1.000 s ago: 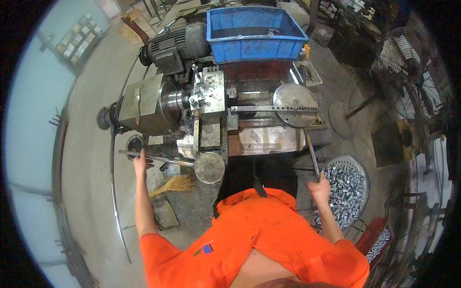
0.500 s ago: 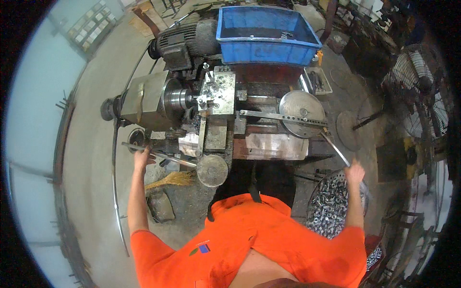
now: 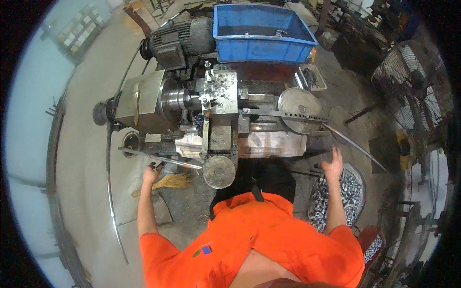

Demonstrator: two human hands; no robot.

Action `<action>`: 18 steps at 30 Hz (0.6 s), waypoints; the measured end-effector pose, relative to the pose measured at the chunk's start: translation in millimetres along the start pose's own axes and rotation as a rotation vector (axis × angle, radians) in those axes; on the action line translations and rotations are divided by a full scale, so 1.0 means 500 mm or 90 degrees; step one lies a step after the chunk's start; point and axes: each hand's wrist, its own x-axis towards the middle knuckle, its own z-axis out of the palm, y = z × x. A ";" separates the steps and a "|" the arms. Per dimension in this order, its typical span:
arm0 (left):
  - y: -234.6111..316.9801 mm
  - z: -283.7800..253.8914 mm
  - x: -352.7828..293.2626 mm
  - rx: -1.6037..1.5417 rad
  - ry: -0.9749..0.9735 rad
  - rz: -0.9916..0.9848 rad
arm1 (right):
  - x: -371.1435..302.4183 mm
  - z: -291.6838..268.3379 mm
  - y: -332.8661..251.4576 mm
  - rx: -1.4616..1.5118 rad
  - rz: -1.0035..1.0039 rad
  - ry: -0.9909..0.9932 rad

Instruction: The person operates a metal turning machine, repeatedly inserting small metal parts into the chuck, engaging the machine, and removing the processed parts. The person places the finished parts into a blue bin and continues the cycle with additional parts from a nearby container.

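Note:
A small lathe stands before me, with a grey headstock, a round chuck and a metal tool block. My left hand is just below the long lever of the small round disc, apart from it, its fingers loosely parted. My right hand is held up with fingers spread and nothing in it. It lies left of the slanting lever rod that runs from the big round disc. A perforated flat bar links that disc to the carriage.
A blue plastic bin sits behind the lathe, beside a finned motor. Below my right hand is a basket of small metal parts. A straw broom lies on the floor at left. A caged fan stands at right.
Both hands have let go of their levers. My right hand moved left and up; my left hand dropped below its lever. The tool block sits slightly farther from the chuck.

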 end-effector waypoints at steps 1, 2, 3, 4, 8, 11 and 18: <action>0.020 0.004 -0.001 0.066 -0.013 0.015 | -0.017 -0.004 -0.016 0.008 0.005 -0.008; 0.034 0.008 0.000 0.130 -0.023 0.029 | -0.027 -0.008 -0.033 0.019 0.006 -0.014; 0.043 0.017 0.003 0.219 -0.039 0.052 | -0.035 -0.002 -0.029 0.030 0.003 -0.024; 0.053 0.025 0.000 0.249 -0.037 0.026 | -0.044 0.011 -0.024 0.041 -0.002 -0.034; 0.030 0.106 0.010 0.204 0.077 -0.094 | -0.052 0.000 -0.078 0.101 0.005 -0.065; 0.049 0.235 0.003 0.057 0.194 -0.221 | -0.050 -0.018 -0.121 0.151 -0.012 -0.099; 0.004 0.116 -0.001 0.265 -0.041 -0.024 | 0.021 -0.057 -0.195 0.189 -0.103 -0.111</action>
